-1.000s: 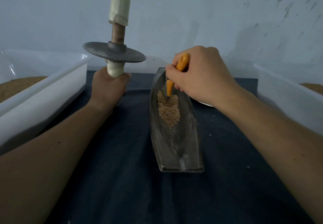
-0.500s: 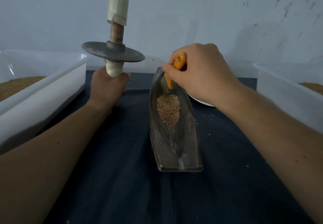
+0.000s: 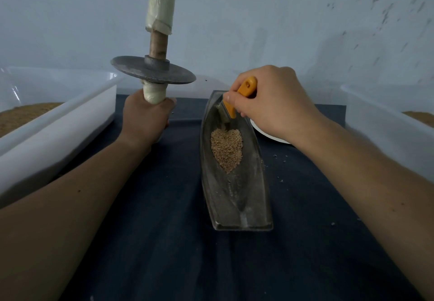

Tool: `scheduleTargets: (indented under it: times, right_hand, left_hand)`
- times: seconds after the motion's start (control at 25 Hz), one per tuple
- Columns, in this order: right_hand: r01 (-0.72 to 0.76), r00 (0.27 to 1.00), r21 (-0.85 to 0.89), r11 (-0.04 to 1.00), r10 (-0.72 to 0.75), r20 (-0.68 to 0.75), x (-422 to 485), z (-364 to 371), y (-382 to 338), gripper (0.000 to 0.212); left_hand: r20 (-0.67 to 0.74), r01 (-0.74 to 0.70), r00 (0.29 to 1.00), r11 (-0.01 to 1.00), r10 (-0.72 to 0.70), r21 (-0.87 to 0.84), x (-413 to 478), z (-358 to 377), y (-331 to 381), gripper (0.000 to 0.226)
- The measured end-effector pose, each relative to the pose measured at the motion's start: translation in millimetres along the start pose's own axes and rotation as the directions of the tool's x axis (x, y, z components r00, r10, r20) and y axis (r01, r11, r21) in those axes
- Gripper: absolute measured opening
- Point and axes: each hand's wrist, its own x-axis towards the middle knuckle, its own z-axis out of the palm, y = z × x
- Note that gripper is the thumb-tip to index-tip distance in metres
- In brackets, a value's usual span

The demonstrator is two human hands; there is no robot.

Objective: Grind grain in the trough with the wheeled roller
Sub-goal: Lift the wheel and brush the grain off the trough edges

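left hand (image 3: 146, 115) wrapped round lower taped handle of wheeled roller (image 3: 153, 72); roller held upright, disc level, left of trough and clear of it. orange-handled brush (image 3: 244, 89) pinched in right hand (image 3: 270, 103), bristles set at far end of trough (image 3: 234, 207), just beyond grain (image 3: 226, 150). grain heaped in far half of groove. trough laid lengthwise on dark cloth (image 3: 164, 242). left bin (image 3: 58, 124) and right bin (image 3: 380, 117) placed at sides, brown grain seen in each. white dish (image 3: 265, 133) partly hidden behind right hand
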Motion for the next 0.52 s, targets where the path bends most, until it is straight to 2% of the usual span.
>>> scheduleTargets:
  times: [0.16,0.32,0.52]
  right_hand:
    - [-0.032,0.998,-0.015,0.999,0.033,0.052,2.2,-0.4,0.3,0.030]
    - [-0.001,1.000,-0.007,1.000,0.000,-0.029,2.3,-6.8,-2.4,0.029]
    - [-0.016,0.999,-0.014,1.000,0.016,0.030,1.7,-7.9,-4.2,0.030]
  left_hand:
    - [-0.002,0.010,1.000,1.000,-0.010,0.000,-0.2,-0.3,0.5,0.022]
    - [-0.003,-0.004,1.000,1.000,0.004,0.012,-0.9,0.0,1.0,0.023]
    - [0.006,-0.009,1.000,1.000,0.009,0.006,-1.0,-0.3,1.5,0.022]
